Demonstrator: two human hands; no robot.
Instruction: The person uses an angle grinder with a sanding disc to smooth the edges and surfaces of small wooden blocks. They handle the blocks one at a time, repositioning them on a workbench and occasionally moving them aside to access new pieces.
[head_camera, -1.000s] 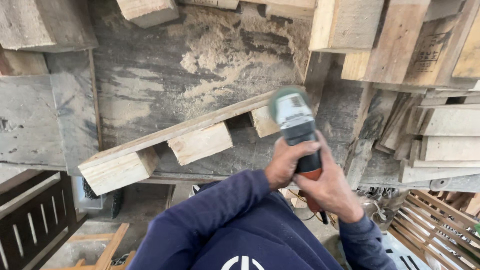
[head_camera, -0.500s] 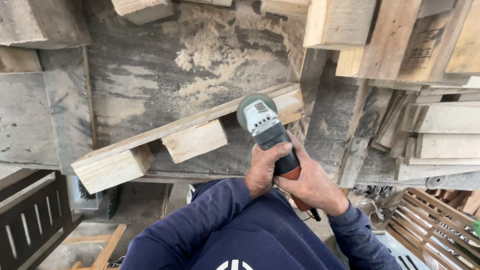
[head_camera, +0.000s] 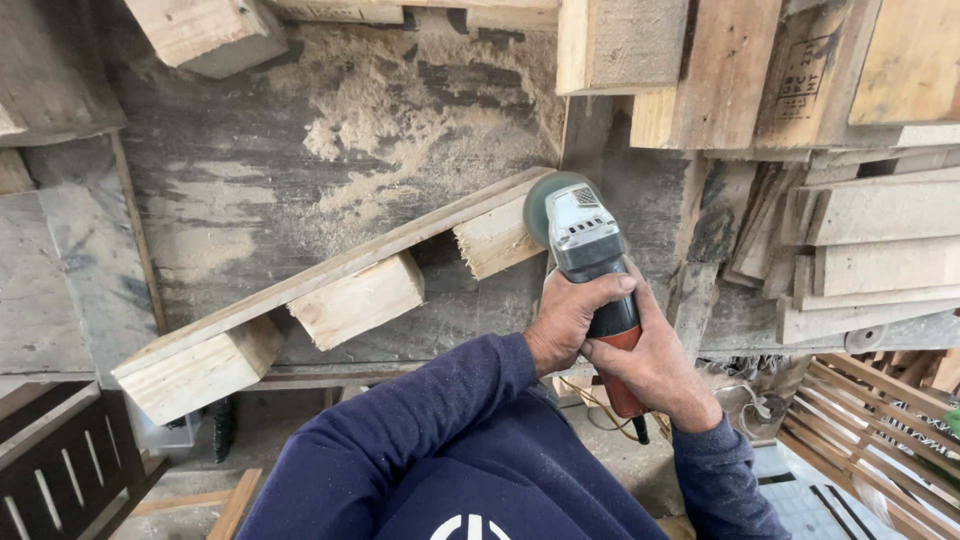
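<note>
Both my hands hold a grey angle grinder (head_camera: 585, 240) with a red rear grip. My left hand (head_camera: 568, 318) wraps its body from the left, and my right hand (head_camera: 652, 365) grips the rear handle. The grinder's disc (head_camera: 540, 205) sits against the right end of a pallet piece: a long pale plank (head_camera: 330, 268) lying slantwise on the bench with three wooden blocks under it. The disc touches the end block (head_camera: 495, 238). The middle block (head_camera: 355, 300) and the left block (head_camera: 195, 372) are further down the plank.
The worn bench top (head_camera: 230, 170) carries patches of sawdust (head_camera: 400, 130). Stacked boards and offcuts (head_camera: 870, 230) crowd the right and top edges. A slatted pallet (head_camera: 880, 420) lies lower right, a dark slatted frame (head_camera: 50, 470) lower left. A cable (head_camera: 600, 405) hangs below the grinder.
The grinder swept left over the plank's right end, then drew back so its disc now sits at the end block's side. Both hands kept their grip.
</note>
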